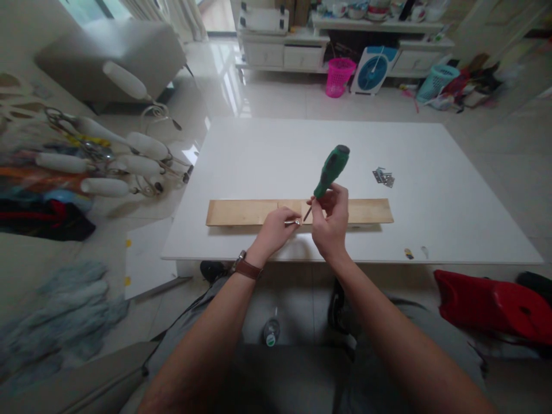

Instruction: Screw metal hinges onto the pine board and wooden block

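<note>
My right hand (331, 221) is closed around the lower end of a screwdriver (332, 169), whose green and black handle tilts up to the right. Its thin shaft slants down to a long, pale wooden board (241, 213) lying across the white table; whether the tip touches the wood is too small to tell. At the board's near edge, my left hand (278, 229) pinches a small shiny metal piece (292, 222), close to the screwdriver tip. Faint seams cross the board between my hands.
Several metal hinge-like plates (383, 177) lie on the table's right half. Two small items, one yellow and dark (409, 253), sit near its front edge (366, 261). A red plastic stool (495, 305) is at the right, a bottle (271, 332) below, and a white-handled metal rack (129, 149) at left.
</note>
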`<state>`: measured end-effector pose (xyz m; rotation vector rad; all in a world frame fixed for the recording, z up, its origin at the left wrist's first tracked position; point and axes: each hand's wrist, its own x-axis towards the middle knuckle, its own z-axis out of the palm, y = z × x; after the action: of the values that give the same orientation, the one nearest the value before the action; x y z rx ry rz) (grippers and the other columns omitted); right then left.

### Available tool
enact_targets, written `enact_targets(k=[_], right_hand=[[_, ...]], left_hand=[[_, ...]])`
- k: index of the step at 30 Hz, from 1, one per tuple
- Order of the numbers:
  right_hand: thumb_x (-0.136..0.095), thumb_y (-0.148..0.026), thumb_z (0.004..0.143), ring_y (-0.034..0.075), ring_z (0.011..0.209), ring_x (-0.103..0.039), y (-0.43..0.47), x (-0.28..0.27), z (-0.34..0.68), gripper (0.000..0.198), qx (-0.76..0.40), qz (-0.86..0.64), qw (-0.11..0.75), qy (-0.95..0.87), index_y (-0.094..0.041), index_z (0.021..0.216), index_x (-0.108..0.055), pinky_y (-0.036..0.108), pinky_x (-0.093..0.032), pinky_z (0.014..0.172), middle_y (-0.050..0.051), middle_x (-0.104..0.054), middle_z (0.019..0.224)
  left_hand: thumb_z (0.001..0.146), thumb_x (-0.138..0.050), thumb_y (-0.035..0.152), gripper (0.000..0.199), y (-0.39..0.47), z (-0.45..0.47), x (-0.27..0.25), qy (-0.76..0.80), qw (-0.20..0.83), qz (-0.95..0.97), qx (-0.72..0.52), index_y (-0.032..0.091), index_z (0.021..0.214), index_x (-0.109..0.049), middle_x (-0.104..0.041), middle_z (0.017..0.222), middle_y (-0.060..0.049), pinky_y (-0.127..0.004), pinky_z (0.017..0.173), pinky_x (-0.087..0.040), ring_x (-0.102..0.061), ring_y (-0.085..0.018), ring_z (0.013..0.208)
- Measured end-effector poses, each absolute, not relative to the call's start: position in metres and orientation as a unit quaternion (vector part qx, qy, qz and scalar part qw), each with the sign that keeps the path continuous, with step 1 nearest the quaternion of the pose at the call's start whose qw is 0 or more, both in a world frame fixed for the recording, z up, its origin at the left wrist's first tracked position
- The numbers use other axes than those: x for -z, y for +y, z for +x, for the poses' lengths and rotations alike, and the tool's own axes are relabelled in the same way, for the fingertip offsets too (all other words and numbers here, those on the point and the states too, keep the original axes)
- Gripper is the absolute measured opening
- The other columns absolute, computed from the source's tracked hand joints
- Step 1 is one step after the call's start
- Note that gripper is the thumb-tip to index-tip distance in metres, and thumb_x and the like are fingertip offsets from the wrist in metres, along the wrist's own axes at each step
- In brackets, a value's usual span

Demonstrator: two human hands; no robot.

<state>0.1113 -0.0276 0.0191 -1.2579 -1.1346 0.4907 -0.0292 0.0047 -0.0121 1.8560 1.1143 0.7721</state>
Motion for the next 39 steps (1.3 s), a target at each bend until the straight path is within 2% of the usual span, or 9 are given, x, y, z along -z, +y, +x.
enact_targets(k=[4,10,17,21,27,30,33,36,39], right_hand=[[-0.056,-0.02,0.093,0.017,0.081,-0.069,-0.027,-0.022,0.117,0.027,-0.225,-0.557,0.637,-0.482,-0.03,0.118,-0.05,0.035,-0.056,0.075,-0.001,-0.061,0.097],[-0.056,-0.015,0.081,0.014,0.07,-0.049,-0.033,-0.027,0.128,0.025,-0.232,-0.602,0.591,-0.484,-0.027,0.101,-0.049,0.029,-0.039,0.065,-0.005,-0.048,0.082],[-0.064,-0.028,0.075,0.014,0.067,-0.045,-0.037,-0.038,0.143,0.015,-0.267,-0.653,0.474,-0.527,-0.024,0.085,-0.054,0.03,-0.033,0.066,-0.007,-0.05,0.071],[-0.063,-0.036,0.08,0.015,0.067,-0.044,-0.036,-0.037,0.15,0.018,-0.249,-0.666,0.436,-0.552,-0.024,0.073,-0.052,0.03,-0.032,0.066,-0.006,-0.048,0.065],[-0.063,-0.044,0.086,0.016,0.065,-0.048,-0.032,-0.032,0.154,0.029,-0.252,-0.68,0.43,-0.538,-0.024,0.068,-0.052,0.031,-0.035,0.065,-0.005,-0.051,0.063],[-0.064,-0.048,0.087,0.019,0.071,-0.057,-0.032,-0.03,0.154,0.031,-0.272,-0.681,0.42,-0.535,-0.022,0.071,-0.062,0.032,-0.041,0.069,-0.001,-0.063,0.068],[-0.065,-0.057,0.088,0.025,0.083,-0.068,-0.032,-0.026,0.154,0.039,-0.32,-0.671,0.414,-0.525,-0.019,0.082,-0.075,0.036,-0.049,0.078,0.006,-0.077,0.081],[-0.07,-0.06,0.085,0.027,0.09,-0.074,-0.034,-0.021,0.154,0.045,-0.382,-0.651,0.418,-0.506,-0.017,0.094,-0.081,0.04,-0.054,0.087,0.009,-0.082,0.088],[-0.081,-0.055,0.074,0.027,0.088,-0.075,-0.039,-0.021,0.155,0.042,-0.41,-0.652,0.411,-0.488,-0.017,0.091,-0.082,0.041,-0.056,0.088,0.01,-0.083,0.089]], left_hand=[[0.091,-0.068,0.006,0.018,0.005,-0.031,0.014,0.437,0.361,0.778,-0.271,0.018,0.092,-0.081,-0.08,0.098,-0.009,-0.038,0.097,-0.059,-0.074,-0.023,0.096],[0.097,-0.062,0.008,0.017,0.002,-0.027,0.013,0.453,0.312,0.802,-0.231,0.016,0.094,-0.076,-0.077,0.097,-0.009,-0.035,0.091,-0.056,-0.071,-0.023,0.095],[0.102,-0.067,0.022,0.01,-0.003,-0.023,0.007,0.484,0.256,0.816,-0.185,0.018,0.093,-0.069,-0.074,0.1,-0.009,-0.033,0.082,-0.051,-0.067,-0.024,0.095],[0.102,-0.069,0.027,0.014,-0.003,-0.02,0.005,0.498,0.256,0.805,-0.197,0.019,0.091,-0.067,-0.074,0.097,-0.008,-0.033,0.078,-0.048,-0.066,-0.024,0.092],[0.096,-0.072,0.02,0.011,0.002,-0.026,0.001,0.494,0.391,0.71,-0.315,0.018,0.086,-0.068,-0.076,0.085,-0.004,-0.031,0.077,-0.05,-0.069,-0.019,0.081],[0.093,-0.073,0.021,0.008,0.005,-0.03,-0.001,0.474,0.446,0.664,-0.368,0.018,0.086,-0.07,-0.076,0.084,-0.003,-0.03,0.078,-0.054,-0.071,-0.018,0.081],[0.091,-0.074,0.024,0.009,0.005,-0.032,-0.002,0.434,0.491,0.647,-0.391,0.018,0.086,-0.071,-0.077,0.086,-0.003,-0.031,0.08,-0.056,-0.071,-0.017,0.082],[0.09,-0.074,0.023,0.007,0.004,-0.031,-0.003,0.415,0.506,0.648,-0.39,0.017,0.086,-0.073,-0.078,0.087,-0.004,-0.031,0.081,-0.056,-0.071,-0.017,0.083],[0.09,-0.074,0.02,0.005,0.001,-0.028,-0.003,0.404,0.517,0.649,-0.384,0.017,0.086,-0.073,-0.078,0.086,-0.003,-0.031,0.082,-0.056,-0.071,-0.017,0.083]])
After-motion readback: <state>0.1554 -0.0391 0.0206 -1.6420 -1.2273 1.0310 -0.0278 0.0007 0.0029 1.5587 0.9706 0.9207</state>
